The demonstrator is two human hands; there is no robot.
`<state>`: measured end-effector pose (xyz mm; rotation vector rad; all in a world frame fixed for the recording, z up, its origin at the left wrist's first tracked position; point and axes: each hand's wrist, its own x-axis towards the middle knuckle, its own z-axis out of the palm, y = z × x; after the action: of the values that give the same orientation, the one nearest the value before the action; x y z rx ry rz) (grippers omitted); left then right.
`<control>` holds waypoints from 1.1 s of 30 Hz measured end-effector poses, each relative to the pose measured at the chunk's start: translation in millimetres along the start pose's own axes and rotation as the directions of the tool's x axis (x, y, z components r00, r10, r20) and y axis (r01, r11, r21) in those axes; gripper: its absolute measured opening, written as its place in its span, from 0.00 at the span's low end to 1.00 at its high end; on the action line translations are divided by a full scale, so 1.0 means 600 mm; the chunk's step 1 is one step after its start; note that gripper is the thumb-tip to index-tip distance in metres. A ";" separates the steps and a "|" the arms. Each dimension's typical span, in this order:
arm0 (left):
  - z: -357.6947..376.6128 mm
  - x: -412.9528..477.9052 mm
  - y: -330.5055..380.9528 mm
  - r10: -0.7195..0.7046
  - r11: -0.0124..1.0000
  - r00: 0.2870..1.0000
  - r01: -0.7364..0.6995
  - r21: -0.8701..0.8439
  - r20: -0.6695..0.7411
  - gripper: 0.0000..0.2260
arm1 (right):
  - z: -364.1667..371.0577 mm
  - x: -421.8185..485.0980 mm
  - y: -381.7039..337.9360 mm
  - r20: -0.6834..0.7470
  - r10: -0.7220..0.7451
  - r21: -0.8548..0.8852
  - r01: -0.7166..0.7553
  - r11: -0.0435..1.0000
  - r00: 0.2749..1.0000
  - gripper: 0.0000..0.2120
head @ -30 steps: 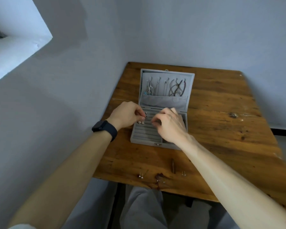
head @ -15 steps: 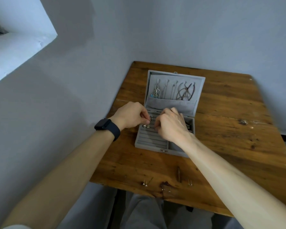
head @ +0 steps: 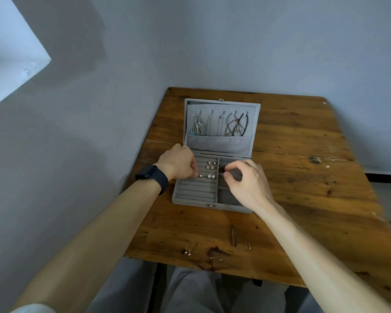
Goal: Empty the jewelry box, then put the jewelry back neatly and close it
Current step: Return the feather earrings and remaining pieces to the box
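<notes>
- Here the grey jewelry box sits open on the wooden tabletop, necklaces hanging in its lid.
- Left hand pinches a small earring at the ring rows.
- Right hand, fingers curled, pinches something dark over the right compartments.
- Stud earrings lie near the tabletop's front edge.

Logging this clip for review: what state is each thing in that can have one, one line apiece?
jewelry box: open, lid upright.
necklaces: hanging in the lid.
earrings: seated in the ring rolls.
stud earrings: loose on the table near its front edge.
left hand: pinching at an earring in the rolls.
right hand: fingers closed over the right compartment; contents unclear.
</notes>
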<state>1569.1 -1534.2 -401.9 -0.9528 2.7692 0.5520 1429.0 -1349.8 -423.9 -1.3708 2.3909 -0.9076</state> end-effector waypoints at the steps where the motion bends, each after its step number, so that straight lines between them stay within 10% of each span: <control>1: 0.003 0.001 -0.001 -0.018 1.000 1.000 0.018 0.009 0.010 0.05 | -0.001 -0.010 0.013 -0.002 0.003 -0.023 -0.003 1.000 1.000 0.10; 23: 0.009 -0.039 0.042 -0.104 0.993 0.990 0.109 0.051 -0.092 0.03 | 0.018 -0.118 0.081 -0.063 -0.218 -0.216 0.200 0.956 0.974 0.17; 33: 0.078 -0.207 0.076 0.042 0.969 0.928 -0.128 -0.213 -0.370 0.09 | -0.030 -0.217 0.059 -0.061 -0.174 -0.085 0.168 0.982 0.983 0.14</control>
<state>1639.9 -1413.2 -398.4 -1.0832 3.1401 0.8053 1465.3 -1220.1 -444.3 -1.6214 2.4118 -0.9247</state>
